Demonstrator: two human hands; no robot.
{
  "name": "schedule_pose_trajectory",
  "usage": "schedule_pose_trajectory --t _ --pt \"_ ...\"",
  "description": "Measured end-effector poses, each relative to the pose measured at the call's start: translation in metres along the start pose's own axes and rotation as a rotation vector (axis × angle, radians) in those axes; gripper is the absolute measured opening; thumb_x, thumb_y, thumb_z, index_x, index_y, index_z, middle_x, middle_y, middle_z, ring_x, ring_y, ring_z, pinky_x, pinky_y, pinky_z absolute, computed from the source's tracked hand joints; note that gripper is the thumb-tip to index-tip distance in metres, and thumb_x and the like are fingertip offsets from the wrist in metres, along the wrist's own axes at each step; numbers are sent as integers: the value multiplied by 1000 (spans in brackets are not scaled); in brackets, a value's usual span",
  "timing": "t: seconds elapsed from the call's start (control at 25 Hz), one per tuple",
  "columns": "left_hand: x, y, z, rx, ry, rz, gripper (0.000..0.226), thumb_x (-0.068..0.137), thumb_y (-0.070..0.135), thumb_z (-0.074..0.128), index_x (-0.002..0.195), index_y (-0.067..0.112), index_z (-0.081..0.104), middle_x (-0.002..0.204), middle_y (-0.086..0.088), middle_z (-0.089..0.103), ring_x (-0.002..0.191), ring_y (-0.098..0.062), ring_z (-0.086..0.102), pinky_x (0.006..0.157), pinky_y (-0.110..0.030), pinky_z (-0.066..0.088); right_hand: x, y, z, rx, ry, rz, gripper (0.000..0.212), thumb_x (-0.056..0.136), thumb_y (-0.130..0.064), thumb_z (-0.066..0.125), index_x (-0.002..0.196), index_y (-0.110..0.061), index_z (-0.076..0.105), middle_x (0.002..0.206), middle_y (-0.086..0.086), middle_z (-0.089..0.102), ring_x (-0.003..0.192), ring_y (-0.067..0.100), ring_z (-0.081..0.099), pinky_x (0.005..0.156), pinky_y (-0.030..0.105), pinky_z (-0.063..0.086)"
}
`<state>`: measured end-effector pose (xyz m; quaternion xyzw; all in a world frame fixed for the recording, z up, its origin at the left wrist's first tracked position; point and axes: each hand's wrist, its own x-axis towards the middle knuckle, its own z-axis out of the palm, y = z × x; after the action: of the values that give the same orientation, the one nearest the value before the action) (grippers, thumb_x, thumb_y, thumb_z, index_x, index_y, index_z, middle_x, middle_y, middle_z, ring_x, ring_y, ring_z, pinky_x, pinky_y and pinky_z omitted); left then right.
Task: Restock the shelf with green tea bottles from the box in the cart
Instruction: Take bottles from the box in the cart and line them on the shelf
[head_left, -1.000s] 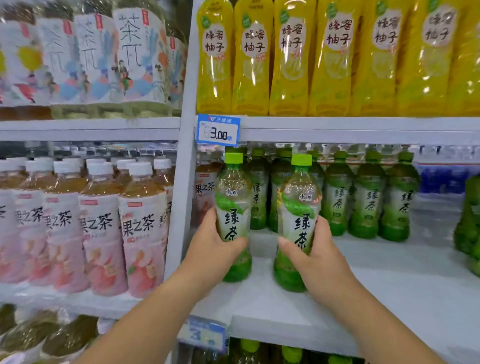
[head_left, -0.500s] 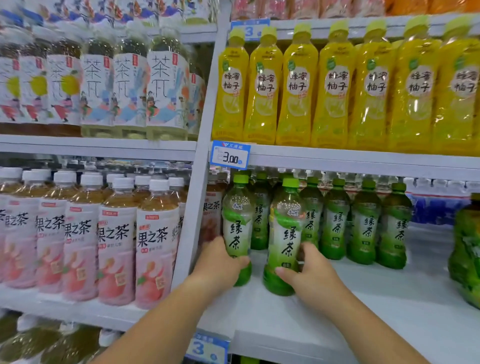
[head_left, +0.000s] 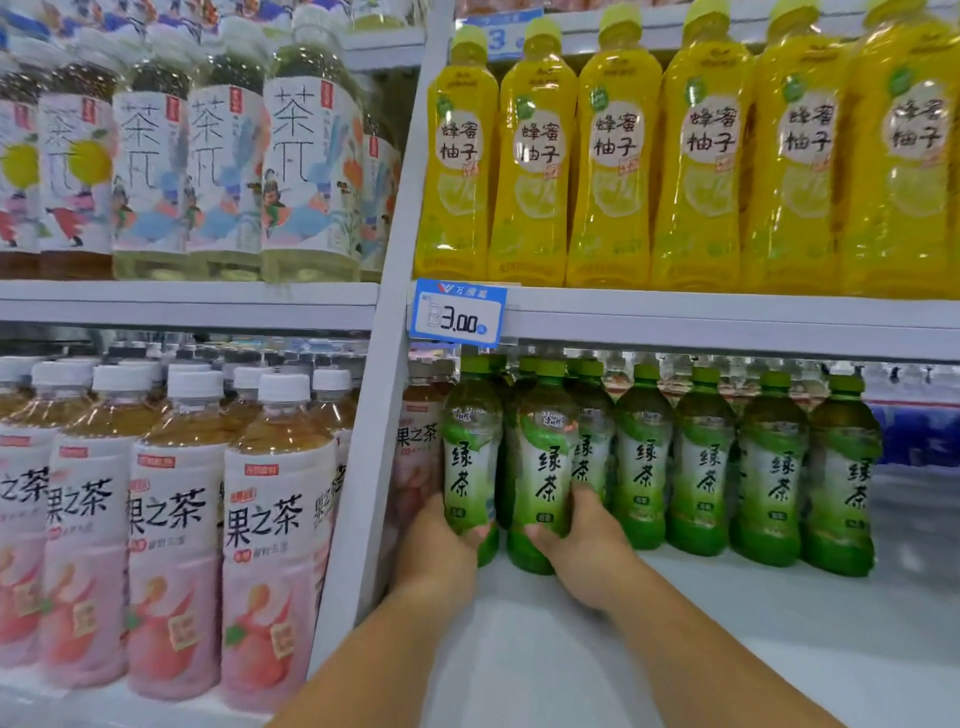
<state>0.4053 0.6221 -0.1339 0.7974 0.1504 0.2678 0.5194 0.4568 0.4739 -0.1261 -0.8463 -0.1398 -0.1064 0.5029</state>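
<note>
- two bare forearms reach up from the bottom edge over the white shelf (head_left: 727, 649), whose front part is plain board.
- the left hand (head_left: 436, 558) is wrapped round the lower part of the first green tea bottle (head_left: 470, 457): thumb across the front under the label, fingers hidden behind.
- the right hand (head_left: 587, 551) grips the second green tea bottle (head_left: 545, 467) low down, with the thumb on the front and the fingers curled round its right side.
- both held bottles are upright and just beside each other at the left end of the bay, bases down at the board (whether they actually rest on it i cannot tell).
- right of them stands the row of green tea bottles (head_left: 706, 467), further back on the same shelf, labels facing out.
- the grey upright (head_left: 374, 415) stands just left of the left hand. beyond it, the next bay is packed with white-capped peach tea bottles (head_left: 171, 519).
- above the held bottles, a blue price tag (head_left: 457, 314) reading 3.00 is fixed to the edge of the next shelf up.
- that upper shelf carries yellow bottles (head_left: 618, 166) on the right and pale tea bottles (head_left: 301, 166) with illustrated labels on the left.
</note>
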Motion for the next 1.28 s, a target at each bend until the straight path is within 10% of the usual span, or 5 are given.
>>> schedule_pose_trajectory --t 0.28,0.52,1.28 --pt "7 -7 5 31 75 -63 28 82 36 78 102 18 71 99 -2 74 90 -26 67 74 -28 47 -4 13 8 18 -11 -33 39 85 -25 75 110 -40 49 95 -25 57 86 -1 54 68 12 38" --pt "2 -7 2 140 75 -54 27 78 25 78 102 19 69 103 -6 72 98 -31 67 87 -41 55 -9 5 11 -56 46 20 36 80 -35 80 112 -28 64 105 -9 69 97 14 64 87 30 50" --pt "9 -6 4 197 62 -47 32 79 28 79 109 20 68 109 -5 72 103 -30 66 91 -41 54 -6 11 9 0 8 8 44 80 -33 81 120 -28 62 110 -14 68 101 8 64 91 28 49"
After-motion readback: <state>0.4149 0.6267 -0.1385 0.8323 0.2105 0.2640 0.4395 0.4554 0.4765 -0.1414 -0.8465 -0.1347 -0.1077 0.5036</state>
